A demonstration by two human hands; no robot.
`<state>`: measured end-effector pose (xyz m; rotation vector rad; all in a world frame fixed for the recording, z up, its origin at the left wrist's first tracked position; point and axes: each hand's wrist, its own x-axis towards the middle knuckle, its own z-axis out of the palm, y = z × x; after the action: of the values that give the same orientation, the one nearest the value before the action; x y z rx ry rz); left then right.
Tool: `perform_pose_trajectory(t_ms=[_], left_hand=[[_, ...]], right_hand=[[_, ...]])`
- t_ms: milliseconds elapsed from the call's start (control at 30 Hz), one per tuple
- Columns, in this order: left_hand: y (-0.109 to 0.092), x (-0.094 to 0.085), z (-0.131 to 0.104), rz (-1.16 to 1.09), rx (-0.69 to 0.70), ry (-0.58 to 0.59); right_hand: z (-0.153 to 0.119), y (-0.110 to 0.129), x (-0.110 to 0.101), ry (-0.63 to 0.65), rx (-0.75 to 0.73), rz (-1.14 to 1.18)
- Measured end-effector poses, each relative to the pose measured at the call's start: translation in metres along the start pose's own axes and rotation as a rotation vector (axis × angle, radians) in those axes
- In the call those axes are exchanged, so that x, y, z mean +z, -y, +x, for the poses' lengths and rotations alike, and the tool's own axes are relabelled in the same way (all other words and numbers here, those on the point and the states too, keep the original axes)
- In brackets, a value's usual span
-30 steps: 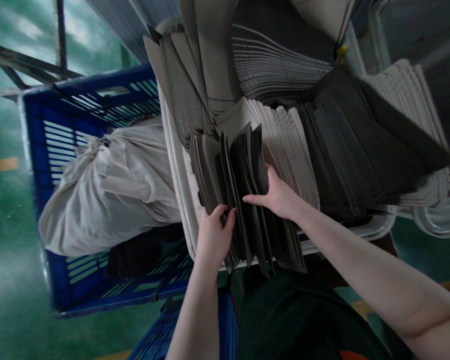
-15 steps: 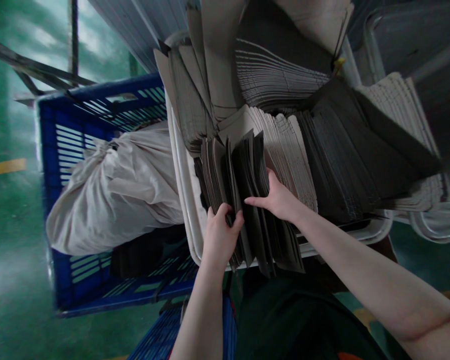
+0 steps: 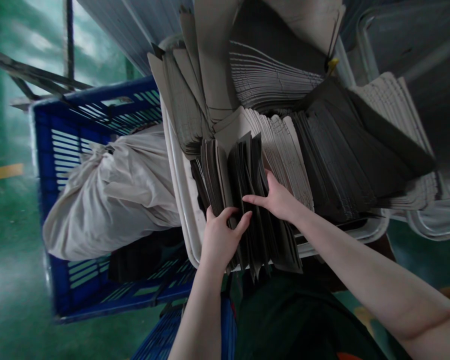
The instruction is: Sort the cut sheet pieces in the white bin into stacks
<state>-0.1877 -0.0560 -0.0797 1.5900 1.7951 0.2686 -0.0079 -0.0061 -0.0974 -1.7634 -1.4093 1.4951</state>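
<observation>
Straddling a row of thin dark pieces (image 3: 242, 172) at the near left of the white tub (image 3: 187, 215), the right hand (image 3: 272, 197) has its thumb spread wide from its fingers, which are partly hidden; whether it grips cannot be told. The left hand (image 3: 225, 232), thumb and forefinger moderately parted, touches the row beside the tub's left rim. The pieces look flat, matte and flexible, stacked on edge. Inside the tub, pale pieces (image 3: 279, 142) show scalloped, stitched-looking edges. Left of the tub, a slatted blue crate (image 3: 47, 165) holds a wrinkled whitish cloth bundle (image 3: 123, 195).
</observation>
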Motion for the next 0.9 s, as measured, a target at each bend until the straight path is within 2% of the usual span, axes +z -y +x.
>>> perform_pose_trajectory(t_ms=[300,633,900], left_hand=[[0.01,-0.006,0.004,0.008,0.02,0.051],[0.001,-0.003,0.002,0.016,-0.038,0.029],[-0.005,-0.001,0.001,0.149,-0.096,-0.005]], right_hand=[[0.0,-0.002,-0.001,0.004,-0.03,0.021],[0.001,-0.003,-0.001,0.008,-0.029,0.023],[0.001,-0.004,0.0,0.011,-0.026,0.023]])
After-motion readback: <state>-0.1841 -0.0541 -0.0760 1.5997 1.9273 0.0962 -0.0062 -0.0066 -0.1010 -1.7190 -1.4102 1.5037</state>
